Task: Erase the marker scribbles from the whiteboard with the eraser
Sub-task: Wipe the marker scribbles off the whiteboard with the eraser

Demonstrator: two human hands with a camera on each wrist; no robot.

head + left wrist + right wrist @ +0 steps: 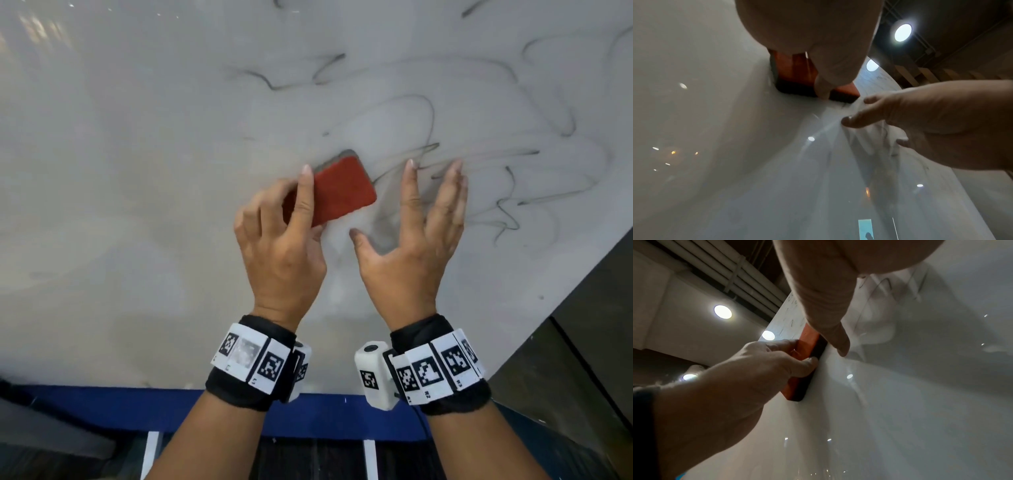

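Note:
The whiteboard (137,171) fills the head view. Its left part is smeared grey, and black marker scribbles (496,154) cover the middle and right. A red eraser (342,188) with a dark felt underside lies flat against the board. My left hand (313,200) grips its lower left end, index finger along the top and thumb under the edge. The left wrist view shows the eraser (795,69) against the board. My right hand (383,200) is spread open just right of the eraser, fingers straight and holding nothing. In the right wrist view its thumb (828,313) points at the board beside the eraser (807,340).
A blue strip (137,407) runs along the board's lower edge. A dark panel (582,325) borders the board at the lower right. Ceiling lights (722,311) show in the wrist views.

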